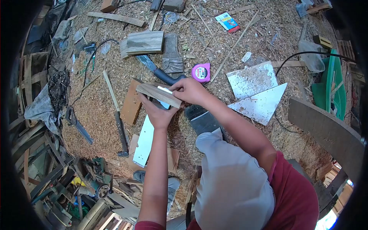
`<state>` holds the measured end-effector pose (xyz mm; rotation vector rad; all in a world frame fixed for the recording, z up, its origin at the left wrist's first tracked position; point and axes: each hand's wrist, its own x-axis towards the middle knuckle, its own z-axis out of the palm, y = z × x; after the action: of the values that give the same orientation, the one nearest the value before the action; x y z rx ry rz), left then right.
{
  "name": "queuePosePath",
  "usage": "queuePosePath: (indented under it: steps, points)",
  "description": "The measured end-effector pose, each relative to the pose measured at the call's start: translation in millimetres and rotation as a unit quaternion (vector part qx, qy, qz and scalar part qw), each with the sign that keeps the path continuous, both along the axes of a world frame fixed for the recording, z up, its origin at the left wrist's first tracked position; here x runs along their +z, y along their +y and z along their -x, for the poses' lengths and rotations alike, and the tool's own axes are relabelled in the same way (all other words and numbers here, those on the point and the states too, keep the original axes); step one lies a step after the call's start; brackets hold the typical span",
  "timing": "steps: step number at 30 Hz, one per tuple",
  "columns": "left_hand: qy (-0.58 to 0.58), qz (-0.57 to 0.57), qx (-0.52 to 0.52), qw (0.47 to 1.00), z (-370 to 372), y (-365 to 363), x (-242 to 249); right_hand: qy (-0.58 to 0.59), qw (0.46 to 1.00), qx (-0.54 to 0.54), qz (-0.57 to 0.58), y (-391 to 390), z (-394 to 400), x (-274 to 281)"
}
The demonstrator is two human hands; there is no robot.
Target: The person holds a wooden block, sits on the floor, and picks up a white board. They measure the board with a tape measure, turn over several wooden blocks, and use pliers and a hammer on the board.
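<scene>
My left hand (158,115) is wrapped round a short wooden board (159,95) from below, near the middle of the view. Beside the board's right end, my right hand (186,91) has its fingers bent together; what they pinch, if anything, is too small to make out. A white piece (165,89) shows behind the board. Just above my right hand lies a pink tape measure (201,73). The dark curved handle of a tool (164,76) reaches toward my right fingers. A brown wooden block (131,102) stands left of my left hand.
Wood shavings cover the ground. A hammer (122,134) and a handsaw (78,124) lie left, a long white board (143,142) below. White broken panels (257,92), a green plastic piece (332,86) and a thick plank (326,130) are right. Stacked boards (143,43) lie above.
</scene>
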<state>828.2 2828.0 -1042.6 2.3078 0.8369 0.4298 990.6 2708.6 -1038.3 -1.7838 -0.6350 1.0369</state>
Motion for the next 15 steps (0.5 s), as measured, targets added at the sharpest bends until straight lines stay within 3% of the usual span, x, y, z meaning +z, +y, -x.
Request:
queuePosePath:
  steps: [9,15]
  points:
    - [0.012,0.027,0.013,0.999,-4.5,-0.8,1.1,-0.047,0.999,-0.003,0.009,6.2,1.6,-9.1]
    - [0.018,-0.017,-0.002,1.0,-4.8,2.1,-6.2,-0.061,0.998,0.031,0.003,6.8,-2.8,-6.5]
